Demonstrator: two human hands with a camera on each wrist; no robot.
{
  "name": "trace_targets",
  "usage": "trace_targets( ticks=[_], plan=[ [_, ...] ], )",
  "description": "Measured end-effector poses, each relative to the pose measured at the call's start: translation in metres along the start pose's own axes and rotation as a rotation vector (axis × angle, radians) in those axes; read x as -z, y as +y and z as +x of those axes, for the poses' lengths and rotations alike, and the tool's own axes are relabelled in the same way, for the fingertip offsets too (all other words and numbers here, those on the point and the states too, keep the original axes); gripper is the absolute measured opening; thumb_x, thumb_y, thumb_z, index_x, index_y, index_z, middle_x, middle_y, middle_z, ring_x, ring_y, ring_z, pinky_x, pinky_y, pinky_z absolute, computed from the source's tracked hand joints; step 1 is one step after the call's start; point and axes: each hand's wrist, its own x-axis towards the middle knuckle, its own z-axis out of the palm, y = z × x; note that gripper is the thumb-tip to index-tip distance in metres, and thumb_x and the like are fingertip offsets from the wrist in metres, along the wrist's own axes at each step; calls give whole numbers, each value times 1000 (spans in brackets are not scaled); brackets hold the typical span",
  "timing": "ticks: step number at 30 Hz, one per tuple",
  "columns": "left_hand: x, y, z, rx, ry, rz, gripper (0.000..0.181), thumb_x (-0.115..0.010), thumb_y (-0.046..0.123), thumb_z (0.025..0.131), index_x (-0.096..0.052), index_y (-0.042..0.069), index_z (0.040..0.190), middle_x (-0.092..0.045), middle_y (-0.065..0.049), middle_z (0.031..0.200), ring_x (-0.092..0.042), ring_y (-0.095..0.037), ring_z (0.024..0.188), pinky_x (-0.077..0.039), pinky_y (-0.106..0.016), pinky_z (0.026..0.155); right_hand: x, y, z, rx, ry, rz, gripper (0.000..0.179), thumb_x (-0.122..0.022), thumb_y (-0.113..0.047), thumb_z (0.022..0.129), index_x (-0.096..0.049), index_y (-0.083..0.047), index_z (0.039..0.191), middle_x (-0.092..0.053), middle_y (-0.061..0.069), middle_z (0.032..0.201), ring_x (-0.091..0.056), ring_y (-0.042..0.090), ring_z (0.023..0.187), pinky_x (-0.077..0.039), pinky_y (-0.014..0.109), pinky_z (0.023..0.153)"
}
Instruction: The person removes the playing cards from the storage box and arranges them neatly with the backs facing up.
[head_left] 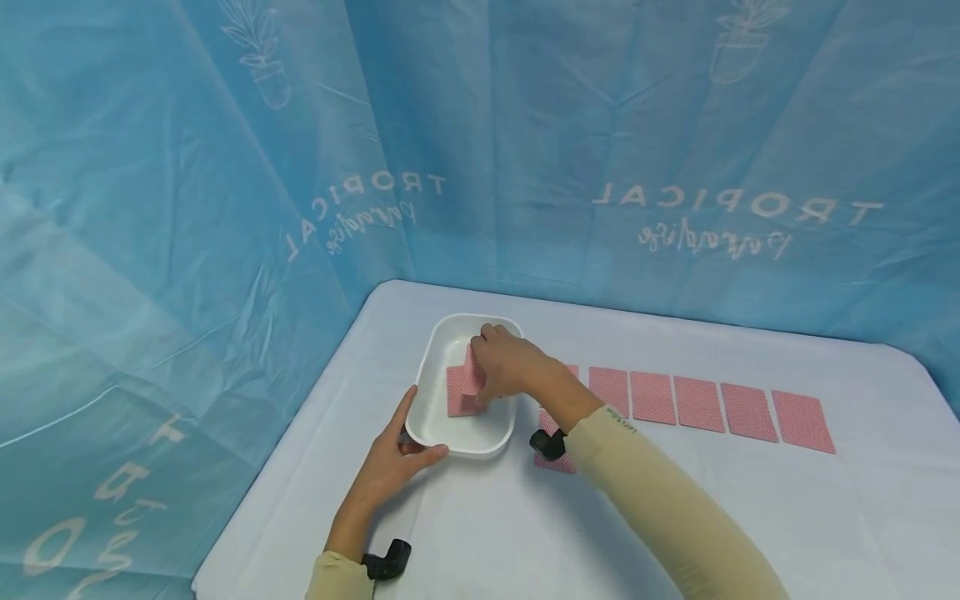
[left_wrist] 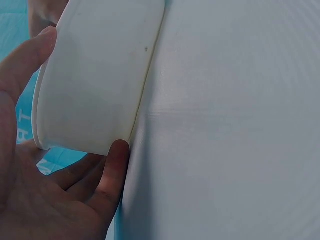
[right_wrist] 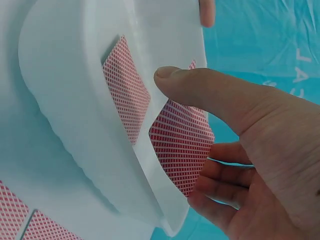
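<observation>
My left grip (head_left: 386, 471) clasps a white tray (head_left: 472, 437). In it, a flat playing card (head_left: 457, 392) lies left of my right grip (head_left: 506, 362), which pinches a second playing card (right_wrist: 181, 145); rightward, red-backed cards (head_left: 652, 397) line the tabletop (head_left: 832, 517).

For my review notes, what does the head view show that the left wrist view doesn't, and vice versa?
Only the head view shows red-patterned cards, some inside the white tray.
Only the left wrist view shows a small dark speck on the tray's outer wall.
Both show the left hand holding the tray, the white tablecloth and blue backdrop.
</observation>
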Motion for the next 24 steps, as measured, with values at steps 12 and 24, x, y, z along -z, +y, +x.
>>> trace_targets(
  ticks=[12, 24],
  plan=[
    [4, 32, -9, 21, -35, -5, 102, -80, 23, 80, -13, 19, 156, -43, -22, 140, -61, -32, 104, -51, -34, 79, 12, 4, -12, -8, -16, -13, 77, -80, -50, 70, -52, -6, 127, -45, 2, 112, -41, 16, 103, -46, 29, 78],
    [4, 40, -12, 19, -34, 10, 100, -80, 23, 81, -14, 20, 156, -45, -23, 137, -63, -31, 101, -52, -36, 78, 14, 12, -22, -13, -36, 16, 73, -82, -46, 70, -55, -6, 125, -46, 1, 109, -43, 16, 100, -47, 29, 80]
  ],
)
